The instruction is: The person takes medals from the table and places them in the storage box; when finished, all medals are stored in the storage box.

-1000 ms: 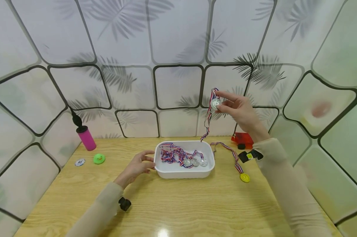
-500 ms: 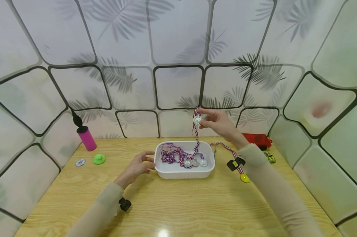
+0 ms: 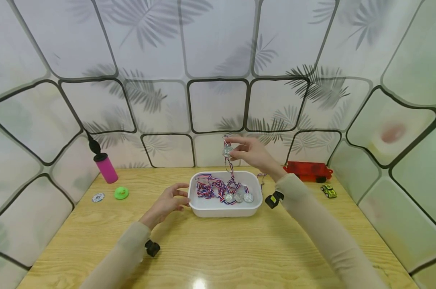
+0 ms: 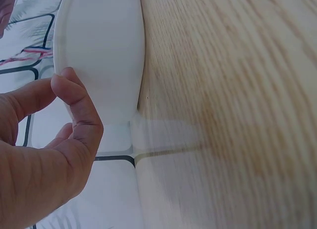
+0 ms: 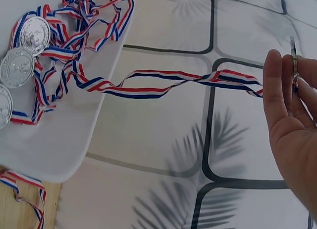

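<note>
One round silver metallic medal [image 3: 227, 151], pinched in the right hand [image 3: 250, 152] above the white rectangular plastic tub [image 3: 225, 212], should prove light, rigid, best held rimwise; the left hand [image 3: 169, 202], relaxed, touches the tub's left end.

Unreadable small marking on chip [image 3: 98, 197]

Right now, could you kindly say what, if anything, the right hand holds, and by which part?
The right hand pinches a silver medal by its disc between thumb and fingers; its ribbon trails into the white tub.
</note>
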The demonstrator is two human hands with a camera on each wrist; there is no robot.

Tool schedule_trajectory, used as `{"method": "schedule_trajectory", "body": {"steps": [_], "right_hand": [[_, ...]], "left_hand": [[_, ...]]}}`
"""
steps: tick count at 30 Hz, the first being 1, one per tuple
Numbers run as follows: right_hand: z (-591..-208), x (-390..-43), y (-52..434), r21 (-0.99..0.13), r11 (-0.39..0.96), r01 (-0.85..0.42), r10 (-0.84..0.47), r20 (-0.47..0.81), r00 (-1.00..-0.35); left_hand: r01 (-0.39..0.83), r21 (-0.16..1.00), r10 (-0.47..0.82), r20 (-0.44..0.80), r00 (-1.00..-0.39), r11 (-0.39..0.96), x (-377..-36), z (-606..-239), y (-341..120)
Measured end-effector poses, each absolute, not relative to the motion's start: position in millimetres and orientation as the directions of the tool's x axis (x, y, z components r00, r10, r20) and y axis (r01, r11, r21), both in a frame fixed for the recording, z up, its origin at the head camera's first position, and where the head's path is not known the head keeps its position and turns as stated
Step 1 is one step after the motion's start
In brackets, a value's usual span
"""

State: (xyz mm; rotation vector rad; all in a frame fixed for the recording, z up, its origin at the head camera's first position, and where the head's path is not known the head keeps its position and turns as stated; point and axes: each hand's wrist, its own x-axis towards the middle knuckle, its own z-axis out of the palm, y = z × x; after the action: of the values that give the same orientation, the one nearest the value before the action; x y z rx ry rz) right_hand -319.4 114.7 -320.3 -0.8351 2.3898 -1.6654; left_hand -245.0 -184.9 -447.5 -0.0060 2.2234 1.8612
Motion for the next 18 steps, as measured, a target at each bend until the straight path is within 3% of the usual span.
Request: {"method": "schedule_trajectory", "body": {"steps": [18], "right_hand": [[-349.3, -320.0, 74.8, -0.920, 0.195, -0.339, -0.612, 0.156, -0.775]], "left_hand": [[-0.156, 0.966, 0.143, -0.188, -0.972, 0.206, -244.0, -446.6, -185.1]]}}
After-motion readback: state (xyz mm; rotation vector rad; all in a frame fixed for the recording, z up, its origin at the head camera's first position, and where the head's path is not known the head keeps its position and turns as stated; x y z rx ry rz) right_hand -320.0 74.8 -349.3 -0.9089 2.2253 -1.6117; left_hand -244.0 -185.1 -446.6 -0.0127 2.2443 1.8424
